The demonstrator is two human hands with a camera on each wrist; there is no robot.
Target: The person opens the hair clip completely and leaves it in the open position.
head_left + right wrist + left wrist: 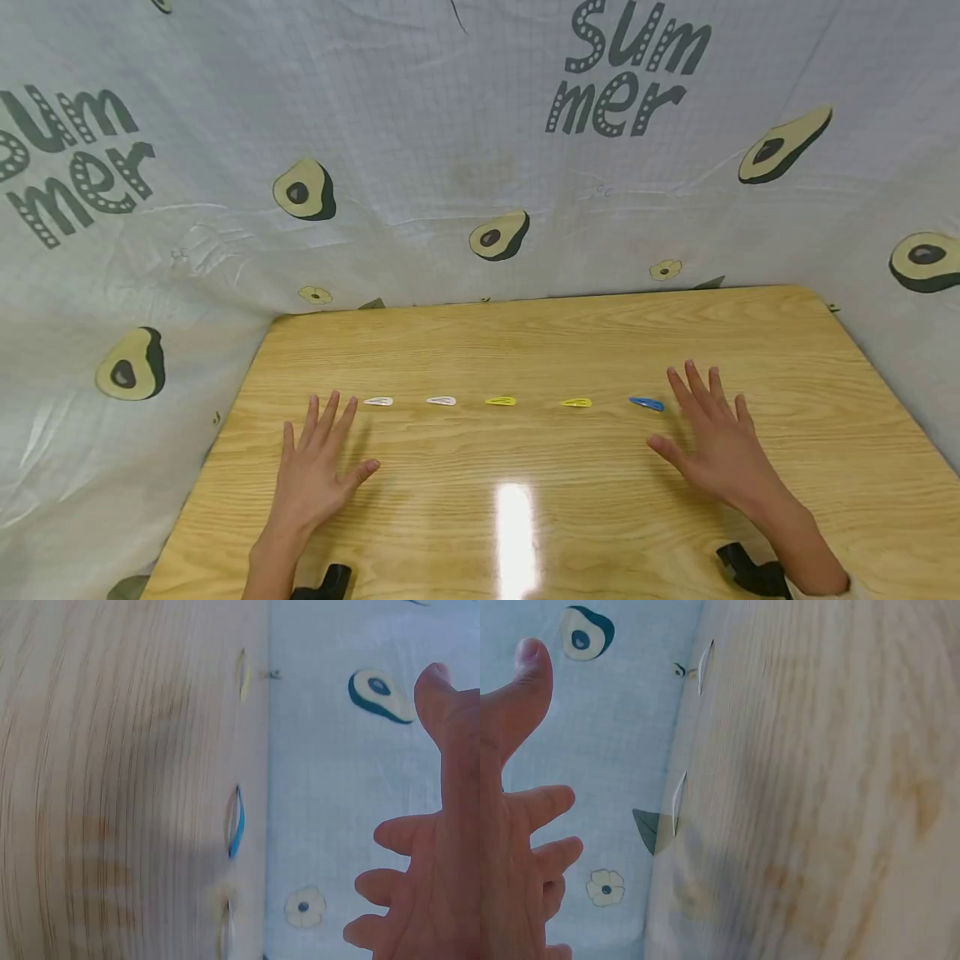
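A row of small snap hair clips lies across the wooden table: a white clip (378, 402) at the left, a second white clip (442, 401), a yellow clip (501, 401), another yellow clip (577, 402) and a blue clip (647, 404). My left hand (313, 479), fingers spread, is beside the leftmost white clip and holds nothing. On the other side my right hand (716, 446) is spread near the blue clip, also holding nothing. The right wrist view shows a further pale clip (228, 930) beyond the blue one; the head view does not show it.
The wooden table (480, 350) ends at a pale cloth (420, 125) printed with avocados and lettering, which hangs behind it and at the sides. Black wrist mounts (753, 571) show near the front edge. A bright reflection lies on the tabletop at front centre.
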